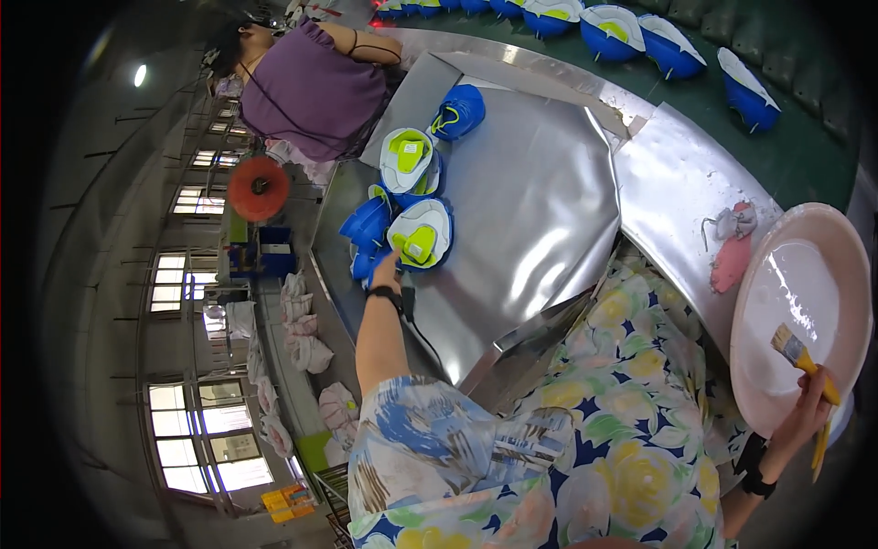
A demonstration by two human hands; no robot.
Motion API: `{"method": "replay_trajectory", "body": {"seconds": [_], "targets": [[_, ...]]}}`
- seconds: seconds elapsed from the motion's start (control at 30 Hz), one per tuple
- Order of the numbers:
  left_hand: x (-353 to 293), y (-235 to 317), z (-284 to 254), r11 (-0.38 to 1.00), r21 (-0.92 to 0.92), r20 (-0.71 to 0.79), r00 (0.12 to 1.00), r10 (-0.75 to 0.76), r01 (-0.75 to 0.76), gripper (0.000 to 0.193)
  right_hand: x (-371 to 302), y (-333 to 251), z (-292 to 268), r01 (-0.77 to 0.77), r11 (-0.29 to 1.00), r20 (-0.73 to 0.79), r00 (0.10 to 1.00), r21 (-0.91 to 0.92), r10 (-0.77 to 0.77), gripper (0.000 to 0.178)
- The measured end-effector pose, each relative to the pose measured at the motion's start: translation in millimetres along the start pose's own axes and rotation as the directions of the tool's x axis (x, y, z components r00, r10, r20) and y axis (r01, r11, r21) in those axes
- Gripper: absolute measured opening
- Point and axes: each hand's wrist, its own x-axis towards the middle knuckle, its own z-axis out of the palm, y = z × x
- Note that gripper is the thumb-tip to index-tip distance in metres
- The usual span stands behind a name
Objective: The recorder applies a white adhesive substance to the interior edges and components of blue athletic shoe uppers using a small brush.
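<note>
My left hand (388,273) reaches to a small cluster of blue shoe uppers on the metal table. Its fingers are closed at the edge of a shoe upper (437,231) with a white rim and lime-green inside; some fingertips are hidden. Beside it sit another white-rimmed upper (400,171), a blue one (369,222) and, farther off, a laced one (460,112). In my right hand (803,416) is a paintbrush (790,345) with a yellow handle, its bristles over a pale pink basin (748,366) holding white liquid. A second yellow handle (819,450) shows below that hand.
The shiny metal table (540,183) has raised edges. Beyond it, a green conveyor belt (631,87) carries several blue uppers. A pink-and-grey cloth (732,261) lies near the basin. A person in a purple top (315,91) sits at the far left. A black cable (426,340) hangs by my left wrist.
</note>
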Motion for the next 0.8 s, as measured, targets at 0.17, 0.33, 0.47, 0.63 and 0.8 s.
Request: {"method": "replay_trajectory", "body": {"seconds": [0.17,0.33,0.47,0.63,0.8], "targets": [[17.1,-35.2,97.5,0.969,-0.134,-0.183,0.966,0.18,-0.206,0.041,3.3,-13.2,13.5,0.066,0.975,0.155,0.987,-0.211,-0.034,0.018],[-80.5,76.2,252.4,0.68,-0.187,-0.034,0.697,0.716,-0.708,0.054,1.5,-32.0,20.3,0.098,0.974,0.243,0.969,-0.204,-0.047,0.013],[-221.3,134.0,317.9,0.16,-0.003,-0.024,0.16,0.987,-0.987,0.065,17.7,-57.0,25.1,0.14,0.967,0.227,0.97,-0.212,-0.09,0.015],[-320.8,103.3,312.0,-0.485,-0.385,0.581,-0.615,0.533,-0.785,0.049,42.0,-67.2,55.1,0.264,0.884,0.367,0.923,-0.386,-0.115,0.02],[-313.9,92.3,322.1,-0.23,-0.486,0.682,-0.53,0.504,-0.843,0.041,38.3,-64.8,91.1,0.404,0.786,0.626,0.779,-0.468,-0.028,0.023]]}}
